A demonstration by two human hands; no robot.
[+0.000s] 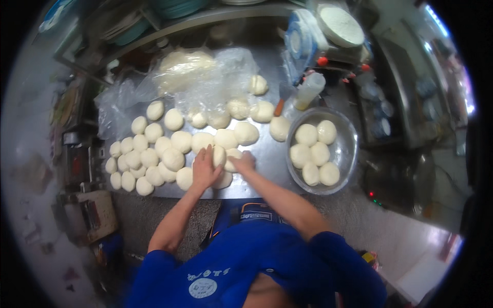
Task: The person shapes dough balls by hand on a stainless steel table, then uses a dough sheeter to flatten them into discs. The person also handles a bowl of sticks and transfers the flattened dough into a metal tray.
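Near the front edge of a metal worktop (269, 158), my left hand (205, 169) cups a pale dough ball (219, 155) between thumb and fingers. Just to its right, my right hand (245, 161) grips a second dough ball (232, 159), its thumb laid over the dough. Another dough piece (223, 180) lies below, partly covered by my left hand. Behind my hands sit larger dough rounds, one of them (246, 133) slightly flattened. Many smaller dough balls (149, 158) crowd together on the left, some overlapping.
A metal bowl (348, 154) with several dough balls stands at the right. Clear plastic sheeting (131, 96) partly covers a big dough mass (186, 69) at the back. An orange-handled scraper (279, 107) and a plastic bottle (311, 89) lie near a flour-filled basin (341, 26).
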